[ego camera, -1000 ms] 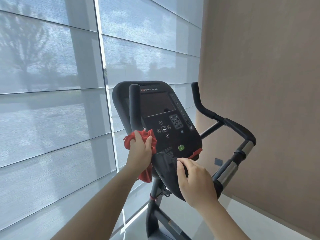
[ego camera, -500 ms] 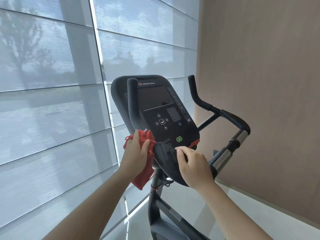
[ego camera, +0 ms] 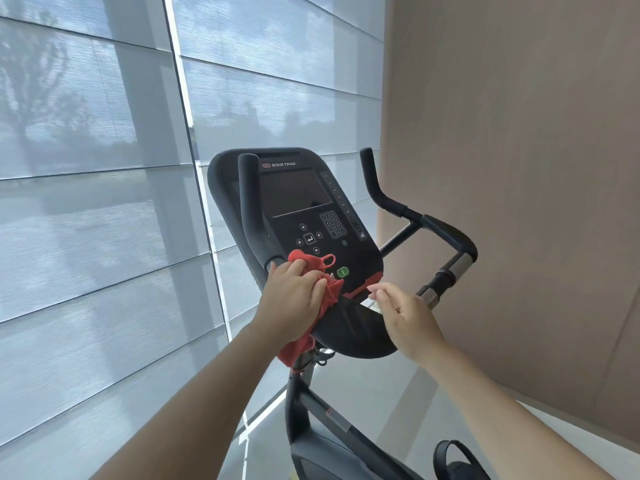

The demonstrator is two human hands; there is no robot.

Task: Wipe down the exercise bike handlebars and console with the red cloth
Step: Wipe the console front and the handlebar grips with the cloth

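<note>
Red cloth [ego camera: 328,295] sits bunched in the left hand [ego camera: 294,301]. On my feed I see its fingers [ego camera: 311,285] curled over the wad, pressing it at the foot of the left handlebar [ego camera: 252,209], where that black upright meets the lower left corner of the console [ego camera: 360,258]. One loop of the cloth pokes up onto the console face just beside the green button [ego camera: 343,271]. A longer tail hangs below the wrist against the bike's post [ego camera: 297,407].

The right hand [ego camera: 407,318] holds nothing. Its fingers [ego camera: 384,292] are loosely spread and relaxed, their tips at the console's lower right edge by the red trim strip [ego camera: 367,284]. I cannot tell whether they touch it.

The right handlebar [ego camera: 388,202] stands free, well apart from both hands. Sheer window blinds [ego camera: 86,209] fill the left side of my view, a tan wall [ego camera: 519,168] the right.
</note>
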